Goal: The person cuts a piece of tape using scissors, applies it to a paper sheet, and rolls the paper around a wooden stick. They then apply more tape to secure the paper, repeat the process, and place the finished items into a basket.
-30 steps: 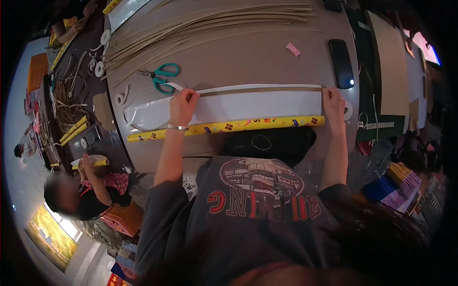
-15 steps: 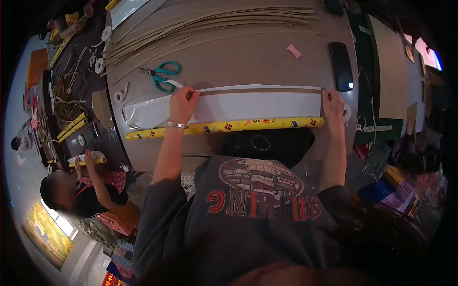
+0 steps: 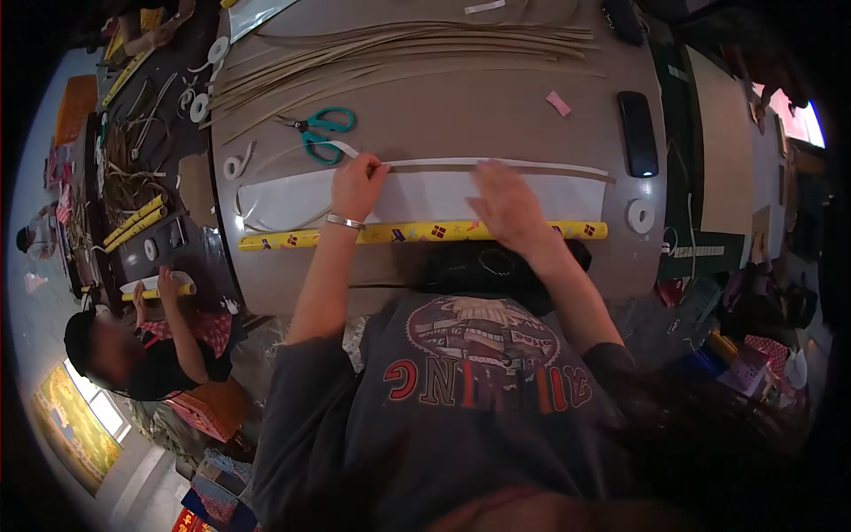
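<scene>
A long white paper sheet [image 3: 425, 197] lies on the table, its near edge rolled into a yellow printed tube [image 3: 408, 232]. Along the far edge runs a flat brown strip [image 3: 434, 168]. My left hand [image 3: 359, 184] pinches at this far edge, where the strip and a narrow white tape [image 3: 339, 147] meet; its fingertips partly hide what they grip. My right hand [image 3: 507, 202], somewhat blurred, has its fingers stretched out over the sheet, the tips at the strip. Teal-handled scissors [image 3: 324, 135] rest just beyond my left hand.
Several long brown strips [image 3: 399, 44] lie across the far table. White tape rolls sit at left [image 3: 235, 167] and right [image 3: 640, 215]. A black device [image 3: 636, 133] and a pink packet [image 3: 558, 104] lie at far right. Another person [image 3: 168, 341] works at left with a yellow roll.
My right hand has let go of the sheet's right end and moved left to the middle of the far edge. My left hand keeps its pinch.
</scene>
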The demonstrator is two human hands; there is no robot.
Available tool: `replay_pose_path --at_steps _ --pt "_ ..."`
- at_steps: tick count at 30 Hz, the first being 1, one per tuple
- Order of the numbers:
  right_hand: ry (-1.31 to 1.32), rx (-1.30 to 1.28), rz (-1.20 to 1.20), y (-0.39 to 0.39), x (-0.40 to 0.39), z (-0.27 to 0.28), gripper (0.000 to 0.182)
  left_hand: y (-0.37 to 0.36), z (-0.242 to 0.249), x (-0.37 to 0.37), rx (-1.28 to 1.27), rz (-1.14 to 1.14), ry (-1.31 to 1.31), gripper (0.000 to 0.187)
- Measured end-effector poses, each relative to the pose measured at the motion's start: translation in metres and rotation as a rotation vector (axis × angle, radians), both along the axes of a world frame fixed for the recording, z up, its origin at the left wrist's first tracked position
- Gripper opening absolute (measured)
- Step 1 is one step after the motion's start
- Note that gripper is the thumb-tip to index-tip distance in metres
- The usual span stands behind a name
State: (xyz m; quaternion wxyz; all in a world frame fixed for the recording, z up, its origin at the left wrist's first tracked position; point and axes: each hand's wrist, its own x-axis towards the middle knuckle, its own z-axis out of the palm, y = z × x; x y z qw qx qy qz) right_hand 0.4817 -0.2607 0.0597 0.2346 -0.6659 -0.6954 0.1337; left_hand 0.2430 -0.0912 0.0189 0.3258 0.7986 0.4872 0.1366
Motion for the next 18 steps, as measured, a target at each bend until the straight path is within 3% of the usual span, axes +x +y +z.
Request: replay_pose_path --at_steps 2,5,9,11,14,18 --pt "0.021 -0.042 0.154 0.018 -0.039 0.001 0.044 0.001 0.003 0.002 -0.012 -0.007 0.019 0.02" --pt "-0.05 -0.059 0.204 0.035 -0.072 0.001 0.047 0.002 0.0 0.002 -0.024 0.005 0.025 0.02" --pt "-0.156 -0.077 0.191 0.048 -0.096 -0.014 0.05 0.004 -0.007 -0.001 0.033 -0.038 -0.039 0.019" --pt "-0.214 -0.215 0.162 0.052 -0.099 -0.011 0.051 0.003 -0.005 -0.001 0.028 -0.038 -0.071 0.018" --pt "-0.321 -0.178 0.137 0.051 -0.107 -0.011 0.05 0.004 -0.002 -0.008 0.038 -0.053 -0.022 0.018" --pt "-0.4 -0.226 0.128 0.048 -0.11 -0.008 0.049 0.0 0.003 -0.03 0.049 -0.117 -0.145 0.019"
